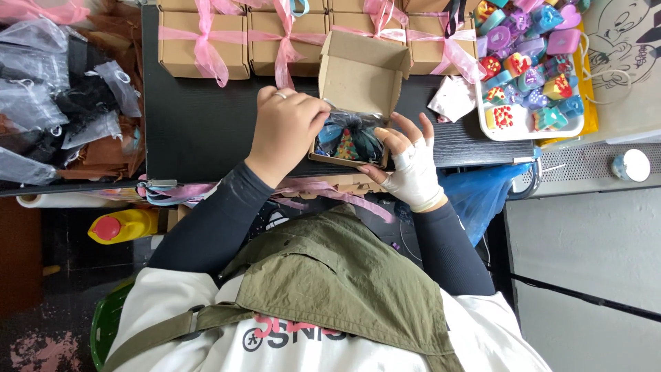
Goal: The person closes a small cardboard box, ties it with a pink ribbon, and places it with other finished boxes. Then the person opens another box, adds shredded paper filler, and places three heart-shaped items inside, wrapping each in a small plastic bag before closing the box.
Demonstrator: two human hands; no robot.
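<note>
Small open cardboard box [350, 103] sits at the near edge of the black worktop [200, 124], lid flap standing up on the far side. Inside: a bundle in clear wrap, dark blue with a small colourful cone-shaped piece [346, 145] at the middle. Box's long axis runs left-right along the worktop edge, between the two hands.

Left hand [286, 127] is on the box's left side, fingers curled and pressed together, tips at the wrap's left end; looks like a pinch on the wrap, exact contact hidden by the knuckles. Right hand [410, 162], in a white wrist wrap, is at the box's right near corner, fingers loosely spread, fingertips touching the box wall and the wrap's edge, holding nothing closed. Left hand is nearer the contents; right steadies the box.

Outward: row of closed cardboard boxes with pink ribbon bows [203, 41] along the far edge. White tray [496, 132] of bright moulded pieces at the far right corner. Loose pink ribbon [323, 191] hangs off the near edge. Clear bags [41, 76] pile up left of the worktop; yellow bottle with red cap [124, 226] below.
</note>
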